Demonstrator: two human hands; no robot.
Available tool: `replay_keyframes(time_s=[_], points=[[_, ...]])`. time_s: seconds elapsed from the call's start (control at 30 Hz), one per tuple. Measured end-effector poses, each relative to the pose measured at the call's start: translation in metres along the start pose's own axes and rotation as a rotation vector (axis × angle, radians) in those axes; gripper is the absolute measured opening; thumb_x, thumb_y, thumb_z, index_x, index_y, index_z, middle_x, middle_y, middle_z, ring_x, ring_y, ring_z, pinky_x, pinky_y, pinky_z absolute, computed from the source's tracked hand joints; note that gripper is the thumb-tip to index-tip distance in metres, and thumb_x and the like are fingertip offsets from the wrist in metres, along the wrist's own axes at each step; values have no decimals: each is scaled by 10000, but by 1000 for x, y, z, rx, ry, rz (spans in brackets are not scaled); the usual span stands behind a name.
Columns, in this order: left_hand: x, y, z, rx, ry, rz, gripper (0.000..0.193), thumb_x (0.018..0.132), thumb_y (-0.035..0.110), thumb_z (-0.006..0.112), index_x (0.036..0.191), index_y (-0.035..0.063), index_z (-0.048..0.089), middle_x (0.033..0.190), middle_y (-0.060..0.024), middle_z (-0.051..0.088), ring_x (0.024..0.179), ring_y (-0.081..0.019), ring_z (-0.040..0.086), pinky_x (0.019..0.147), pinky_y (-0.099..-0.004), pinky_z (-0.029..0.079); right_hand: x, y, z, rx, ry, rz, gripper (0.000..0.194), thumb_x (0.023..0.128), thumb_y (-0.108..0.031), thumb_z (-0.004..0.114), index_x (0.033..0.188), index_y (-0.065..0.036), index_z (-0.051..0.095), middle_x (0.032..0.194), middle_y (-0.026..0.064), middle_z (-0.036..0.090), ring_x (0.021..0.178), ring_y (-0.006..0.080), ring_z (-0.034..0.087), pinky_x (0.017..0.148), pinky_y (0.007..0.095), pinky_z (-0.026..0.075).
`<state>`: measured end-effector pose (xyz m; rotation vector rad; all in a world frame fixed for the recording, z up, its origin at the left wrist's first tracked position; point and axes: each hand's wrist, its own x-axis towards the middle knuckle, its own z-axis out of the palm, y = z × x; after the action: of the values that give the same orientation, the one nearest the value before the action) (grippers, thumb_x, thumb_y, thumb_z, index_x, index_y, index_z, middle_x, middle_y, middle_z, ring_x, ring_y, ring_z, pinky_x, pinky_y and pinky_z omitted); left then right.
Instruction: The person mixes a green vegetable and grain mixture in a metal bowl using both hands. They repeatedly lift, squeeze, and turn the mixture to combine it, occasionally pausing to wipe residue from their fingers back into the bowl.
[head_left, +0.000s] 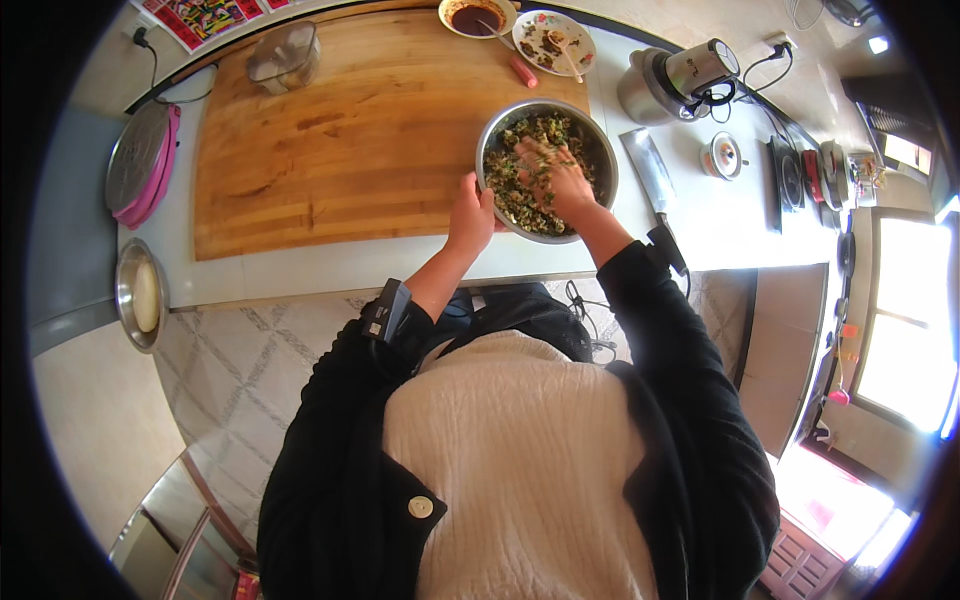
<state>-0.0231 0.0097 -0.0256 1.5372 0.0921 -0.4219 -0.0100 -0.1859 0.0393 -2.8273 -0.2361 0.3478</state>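
A stainless steel mixing bowl (610, 155) sits at the right front of the wooden board, holding a chopped green and brown filling (529, 210). My left hand (472, 214) grips the bowl's rim at its near left side, thumb uppermost. Inside the bowl, my right hand (559, 180) is in the filling, its back upward and its fingers apart. Bits of filling cling to those fingers, which look slightly blurred. Some fingertips are hidden in the mixture.
Right of the bowl lies a cleaver (651, 172). Behind are a bowl of dark liquid (474, 19), a floral plate (536, 26) with a spoon, and an electric food chopper (664, 82). A clear container (285, 60) stands on the wooden board (337, 150). A dough bowl (122, 304) is left.
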Motion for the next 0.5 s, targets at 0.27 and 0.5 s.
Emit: replay_keyframes(time_s=[0.27, 0.5], points=[[-9, 21, 0, -2, -6, -51, 418, 1023, 189, 466, 1396, 41, 352, 1104, -220, 632, 802, -318, 715, 599, -396, 635, 17, 4, 5, -51, -323, 236, 862, 947, -650, 437, 1595, -168, 136, 1644, 112, 168, 1520, 334, 110, 1220, 476, 141], [-11, 28, 2, -115, -24, -133, 414, 1039, 199, 437, 1414, 62, 326, 1058, -198, 617, 723, -292, 714, 581, -391, 639, -7, -5, -1, -196, -219, -100, 645, 981, -601, 417, 1516, -243, 393, 1618, 92, 262, 1471, 333, 276, 1218, 467, 165]])
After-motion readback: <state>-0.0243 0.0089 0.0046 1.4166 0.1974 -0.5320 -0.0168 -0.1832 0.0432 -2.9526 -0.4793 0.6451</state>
